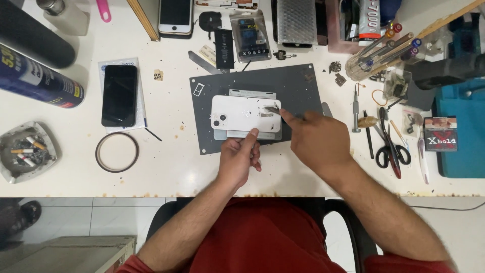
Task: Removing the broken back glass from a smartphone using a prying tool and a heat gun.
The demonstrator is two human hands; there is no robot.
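The white smartphone [245,114] lay face down near the middle of the dark grey work mat [298,86], itself on the white desk [166,167], its twin camera lenses toward the person's left. It seemed to rest on a flat grey panel whose edges showed just beyond it.

The left hand [238,161] steadied the phone from the near edge, thumb pressed against the rim and the other fingers curled loosely below; it braced the phone without enclosing it. The right hand [317,140] was clenched around a thin metal pry tool [273,109], forefinger stretched along it, the tip touching the phone's back near its right end.

The step looked like working at the back cover. Done well, it would call for a shallow blade angle, light pressure and a firm left thumb, so the tip would neither slip nor gouge the shell.

Counted on the desk: three phones in all, namely the white one, a black phone [118,95] lying on a pale sheet to the left, and a white-framed one [175,17] at the far edge. There were one pair of black-handled scissors [390,151], one roll of tape [117,152], one spray can [38,76], one ashtray [26,150] and one precision screwdriver [355,108].
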